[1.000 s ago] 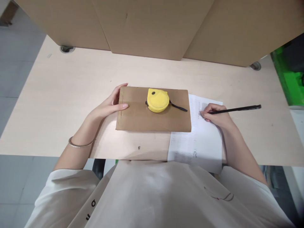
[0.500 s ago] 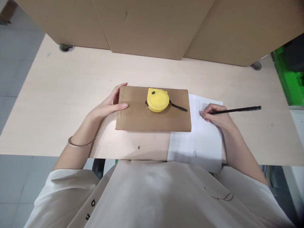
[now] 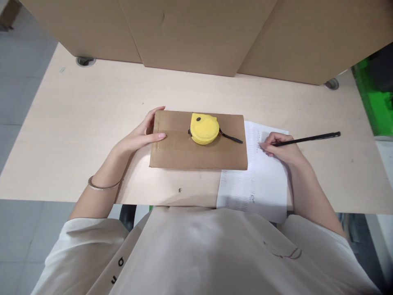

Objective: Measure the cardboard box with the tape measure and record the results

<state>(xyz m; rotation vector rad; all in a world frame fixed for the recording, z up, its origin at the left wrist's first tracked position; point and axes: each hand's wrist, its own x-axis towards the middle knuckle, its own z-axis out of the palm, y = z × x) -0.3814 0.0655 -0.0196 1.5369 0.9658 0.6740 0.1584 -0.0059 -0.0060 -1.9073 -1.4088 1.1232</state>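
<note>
A flat brown cardboard box (image 3: 190, 153) lies on the pale wooden desk (image 3: 86, 110) in front of me. On top of it sits a yellow tape measure (image 3: 204, 129) with a black strap trailing to the right. My left hand (image 3: 139, 137) grips the box's left end, thumb on top and fingers curled round the far corner. My right hand (image 3: 281, 148) is closed on a black pen (image 3: 308, 139), whose tip touches a printed white sheet (image 3: 254, 184) that lies partly under the box's right end.
Tan cardboard panels (image 3: 190, 32) stand along the back of the desk. Cable grommets (image 3: 84, 61) sit at both back corners. A green object (image 3: 376, 102) is at the right edge. The sheet overhangs the desk's near edge by my body.
The pen's far end has tilted slightly upward and my right hand has shifted a little on the sheet. My left hand and the box have stayed put.
</note>
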